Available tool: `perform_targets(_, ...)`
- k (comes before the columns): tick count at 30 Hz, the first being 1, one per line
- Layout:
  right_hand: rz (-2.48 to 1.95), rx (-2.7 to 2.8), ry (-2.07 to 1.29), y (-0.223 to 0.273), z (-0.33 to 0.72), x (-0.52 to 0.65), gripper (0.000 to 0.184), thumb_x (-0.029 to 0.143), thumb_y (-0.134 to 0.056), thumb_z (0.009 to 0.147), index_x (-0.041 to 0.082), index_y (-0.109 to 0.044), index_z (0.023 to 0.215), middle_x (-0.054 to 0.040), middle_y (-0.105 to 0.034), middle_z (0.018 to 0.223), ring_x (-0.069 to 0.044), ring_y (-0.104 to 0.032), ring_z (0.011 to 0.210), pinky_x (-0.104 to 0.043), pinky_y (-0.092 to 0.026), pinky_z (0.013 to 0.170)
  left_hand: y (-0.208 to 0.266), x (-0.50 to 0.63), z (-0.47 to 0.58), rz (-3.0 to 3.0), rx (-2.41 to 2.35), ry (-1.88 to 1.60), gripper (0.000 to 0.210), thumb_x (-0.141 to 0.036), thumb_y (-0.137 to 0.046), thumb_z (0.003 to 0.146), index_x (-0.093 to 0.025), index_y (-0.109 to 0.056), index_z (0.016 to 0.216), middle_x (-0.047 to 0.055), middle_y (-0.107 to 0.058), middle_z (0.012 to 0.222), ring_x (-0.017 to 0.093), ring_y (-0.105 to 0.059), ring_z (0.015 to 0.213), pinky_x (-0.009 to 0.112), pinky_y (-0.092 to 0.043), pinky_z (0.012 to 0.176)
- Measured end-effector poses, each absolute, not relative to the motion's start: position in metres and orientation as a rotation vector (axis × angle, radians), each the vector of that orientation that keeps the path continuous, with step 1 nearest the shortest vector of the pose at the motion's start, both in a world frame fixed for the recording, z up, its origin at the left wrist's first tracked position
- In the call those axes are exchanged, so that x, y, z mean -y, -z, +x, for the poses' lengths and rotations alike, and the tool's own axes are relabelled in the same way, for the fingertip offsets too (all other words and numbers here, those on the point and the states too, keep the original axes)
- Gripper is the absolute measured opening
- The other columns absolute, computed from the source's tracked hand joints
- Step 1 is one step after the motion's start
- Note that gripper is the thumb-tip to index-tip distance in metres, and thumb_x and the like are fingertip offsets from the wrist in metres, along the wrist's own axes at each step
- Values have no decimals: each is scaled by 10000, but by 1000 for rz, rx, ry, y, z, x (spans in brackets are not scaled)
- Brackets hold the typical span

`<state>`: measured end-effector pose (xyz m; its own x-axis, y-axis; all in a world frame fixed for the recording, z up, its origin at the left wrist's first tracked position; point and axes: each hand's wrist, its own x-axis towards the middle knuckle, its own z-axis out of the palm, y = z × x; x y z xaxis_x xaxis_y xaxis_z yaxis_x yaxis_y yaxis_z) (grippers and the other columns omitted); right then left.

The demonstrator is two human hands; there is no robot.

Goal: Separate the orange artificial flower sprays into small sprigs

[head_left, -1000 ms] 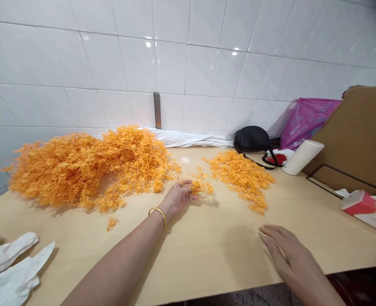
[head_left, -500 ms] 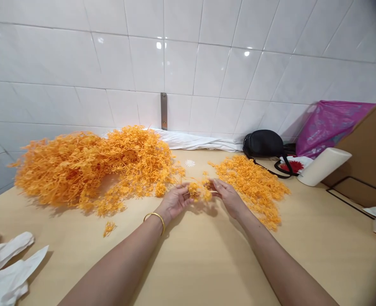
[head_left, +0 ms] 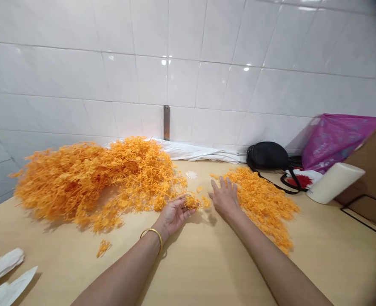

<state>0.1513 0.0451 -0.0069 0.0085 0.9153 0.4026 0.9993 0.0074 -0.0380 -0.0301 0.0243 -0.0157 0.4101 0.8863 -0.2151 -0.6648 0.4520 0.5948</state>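
Left hand (head_left: 175,214) is palm up, fingertips and thumb pinching a small orange bunch (head_left: 192,203) just above the table (head_left: 188,267). Same grip as half a second ago, roughly the same spot between the two heaps.

Main delta is the right hand (head_left: 225,197). Half a second back its fingers were on the bunch; now it's off, a short way to the right, palm down, fingers spread, at the left edge of the smaller orange heap (head_left: 264,204). (A second ago it was way over on the near right, touching nothing.) Can't tell if anything sits under that palm.

Bigger orange heap (head_left: 79,178) fills the far left, unchanged. Loose orange sprig (head_left: 103,247) lies alone, near side of it, same place. White jagged-edged disc (head_left: 191,174) on the far side, between the heaps, also not moved.

Far right: black bag (head_left: 267,155) with its strap by the smaller heap, white roll (head_left: 336,182) tilted in front of the purple plastic bag (head_left: 337,138), brown cardboard (head_left: 373,170) beside it. White cloth (head_left: 200,151) runs along the wall. Camera has tipped up slightly; red-and-white pack on the right has dropped out of view.
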Motion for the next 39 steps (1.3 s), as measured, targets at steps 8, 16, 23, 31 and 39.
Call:
perform_targets(8,-1224,1607,-1075,-4,129,-5,441,451,-490,756,202,-460,1119,-35,-582,857,-146,-549,720,-262,-438,621,15,-24,-25,547,-520,-1018,85,-108,-507,741,-114,-553,812,57,-607,807,128,-592,699,255,-498,633)
perform_targets(16,-1236,1265,-1141,0,128,-10,393,456,-636,605,166,-499,832,72,-430,499,-42,-359,370,-178,-282,367,14,-19,-25,757,-536,-882,99,-108,-605,663,-110,-550,746,24,-573,654,93,-549,549,198,-432,480)
perform_targets(23,-1440,1551,-381,5,132,-6,367,438,-537,688,176,-503,942,-66,-530,868,-142,-495,658,-272,-400,570,11,-18,-22,747,-692,-944,192,50,-547,623,-123,-497,689,-10,-511,515,111,-590,523,119,-305,342)
perform_targets(31,-1518,1726,-714,-12,118,12,360,491,-447,752,178,-461,575,16,-444,498,-100,-432,437,-234,-332,435,15,-29,-29,473,-607,-1053,147,24,-479,707,-115,-466,662,37,-573,611,119,-618,659,118,-440,462)
perform_targets(39,-1318,1547,-1212,10,99,7,365,515,-591,633,165,-509,699,28,-478,541,-74,-431,444,-188,-303,379,19,-28,-28,427,-538,-1081,160,31,-492,668,-126,-467,657,29,-582,603,61,-518,448,150,-412,436)
